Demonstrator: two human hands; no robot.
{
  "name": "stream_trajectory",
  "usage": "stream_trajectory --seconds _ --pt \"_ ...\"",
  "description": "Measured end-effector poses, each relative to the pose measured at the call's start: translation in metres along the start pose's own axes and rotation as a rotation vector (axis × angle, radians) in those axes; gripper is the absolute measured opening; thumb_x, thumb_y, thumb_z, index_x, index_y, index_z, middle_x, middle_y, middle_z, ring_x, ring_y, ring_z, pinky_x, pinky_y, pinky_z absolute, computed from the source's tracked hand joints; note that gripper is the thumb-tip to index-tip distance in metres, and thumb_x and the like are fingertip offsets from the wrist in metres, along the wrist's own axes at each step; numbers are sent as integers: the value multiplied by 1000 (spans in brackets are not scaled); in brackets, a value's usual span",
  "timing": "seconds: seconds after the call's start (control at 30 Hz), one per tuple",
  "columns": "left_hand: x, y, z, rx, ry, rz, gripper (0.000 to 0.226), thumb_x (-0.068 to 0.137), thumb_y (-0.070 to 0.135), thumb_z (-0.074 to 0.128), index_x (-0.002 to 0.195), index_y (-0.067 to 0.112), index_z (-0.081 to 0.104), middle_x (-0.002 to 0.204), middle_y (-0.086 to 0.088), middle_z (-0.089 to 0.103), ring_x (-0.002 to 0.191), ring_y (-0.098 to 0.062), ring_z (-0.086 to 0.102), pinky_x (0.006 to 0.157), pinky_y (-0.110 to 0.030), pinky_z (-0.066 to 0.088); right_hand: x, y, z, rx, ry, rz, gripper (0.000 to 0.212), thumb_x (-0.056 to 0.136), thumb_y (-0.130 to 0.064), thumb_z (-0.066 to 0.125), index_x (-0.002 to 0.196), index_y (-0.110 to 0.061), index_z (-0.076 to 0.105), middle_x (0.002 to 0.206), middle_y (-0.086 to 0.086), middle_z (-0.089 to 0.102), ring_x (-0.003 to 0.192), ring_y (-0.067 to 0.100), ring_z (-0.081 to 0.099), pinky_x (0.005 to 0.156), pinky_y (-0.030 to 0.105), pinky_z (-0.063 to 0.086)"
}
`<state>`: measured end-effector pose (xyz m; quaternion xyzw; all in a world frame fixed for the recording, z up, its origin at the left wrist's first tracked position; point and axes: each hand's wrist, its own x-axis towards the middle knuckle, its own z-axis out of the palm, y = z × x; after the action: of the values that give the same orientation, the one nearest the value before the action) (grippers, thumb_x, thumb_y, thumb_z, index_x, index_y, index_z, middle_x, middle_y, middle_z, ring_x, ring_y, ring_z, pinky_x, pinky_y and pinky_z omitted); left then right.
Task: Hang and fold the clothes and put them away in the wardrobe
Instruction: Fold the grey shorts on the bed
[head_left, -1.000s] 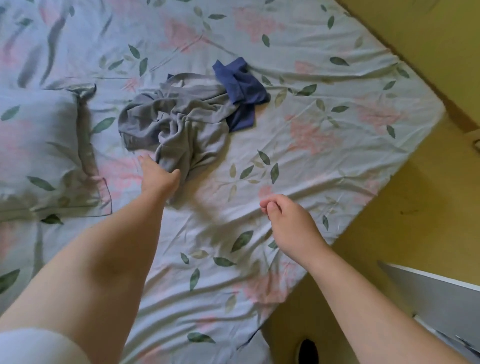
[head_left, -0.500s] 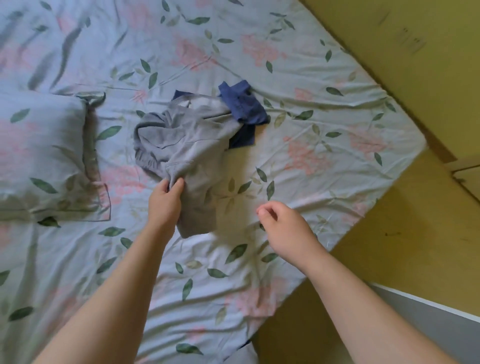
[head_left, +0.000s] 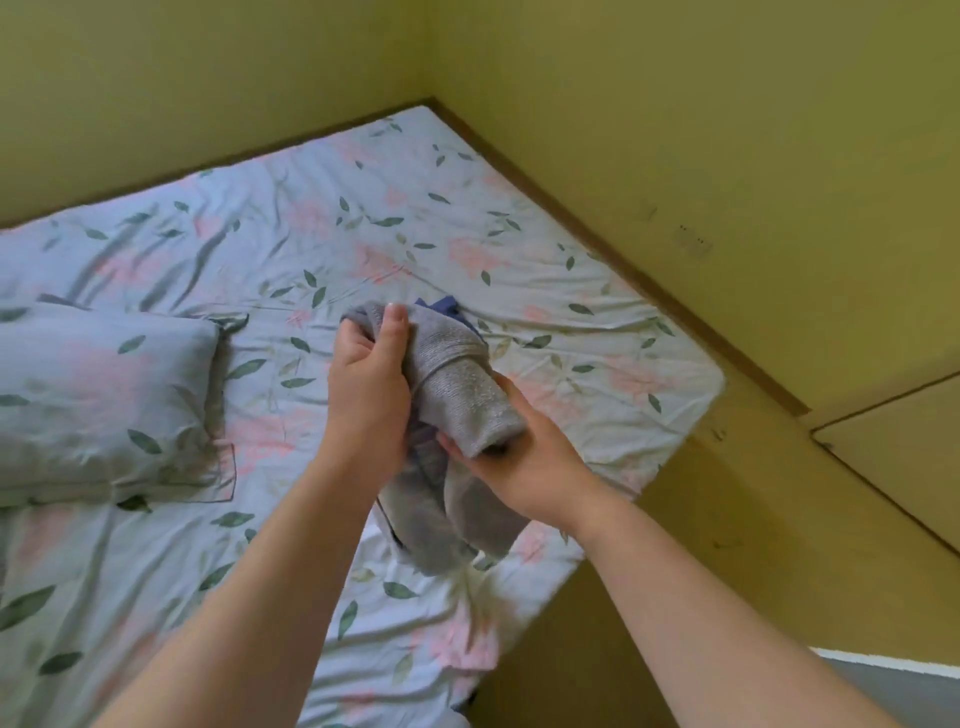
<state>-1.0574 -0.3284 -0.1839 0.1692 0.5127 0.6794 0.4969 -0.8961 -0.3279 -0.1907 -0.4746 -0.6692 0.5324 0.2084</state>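
A grey garment (head_left: 457, 395) is bunched up and lifted above the bed (head_left: 322, 234). My left hand (head_left: 371, 384) grips its upper part, thumb over the cloth. My right hand (head_left: 524, 452) holds it from below and the right, fingers curled under the fold. The garment's lower end hangs down between my wrists. A dark blue garment (head_left: 441, 305) peeks out just behind the grey one; only a small edge of it shows.
A pillow (head_left: 98, 400) in the same floral fabric lies at the left of the bed. Yellow walls (head_left: 675, 130) meet in a corner behind the bed. Yellow floor (head_left: 779, 519) runs along the right. A grey-white panel edge (head_left: 893, 675) shows at the lower right.
Both hands now hold the grey garment and have lifted it off the bed. Earlier only my left hand gripped it while the right hovered loosely curled. The view has tilted up.
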Motion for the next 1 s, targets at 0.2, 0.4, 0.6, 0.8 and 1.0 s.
stream_trajectory --seconds 0.2,0.4,0.6,0.8,1.0 --pt "-73 60 67 154 -279 153 56 82 32 77 126 5 54 117 -18 69 104 -30 71 76 -40 59 -59 -56 -60 -119 260 -122 24 98 -40 58 122 -36 60 100 -22 68 91 -13 61 68 8 46" --pt "-127 95 126 266 -572 336 58 80 7 73 134 9 54 109 -15 68 91 -17 68 73 -23 55 -115 -102 -120 -100 434 -218 27 101 -46 52 119 -31 67 105 -11 73 97 5 68 82 32 57" --pt "-154 83 149 473 -902 387 82 63 17 75 139 38 54 135 10 62 125 1 55 88 -19 53 -155 -123 -160 -39 614 -213 50 90 -71 47 101 -30 72 94 -8 76 90 12 71 86 43 57" --pt "-150 56 177 714 -927 364 92 59 81 76 137 38 54 130 15 65 122 -3 60 103 -41 53 -187 -131 -189 -16 718 -174 72 88 -77 45 93 -11 73 87 9 76 86 31 73 82 54 58" --pt "-156 21 201 767 -1098 326 80 64 85 69 123 33 61 121 14 70 115 -4 65 101 -40 54 -215 -135 -229 231 827 -192 65 89 -74 49 98 -15 75 94 7 78 92 26 75 90 53 59"
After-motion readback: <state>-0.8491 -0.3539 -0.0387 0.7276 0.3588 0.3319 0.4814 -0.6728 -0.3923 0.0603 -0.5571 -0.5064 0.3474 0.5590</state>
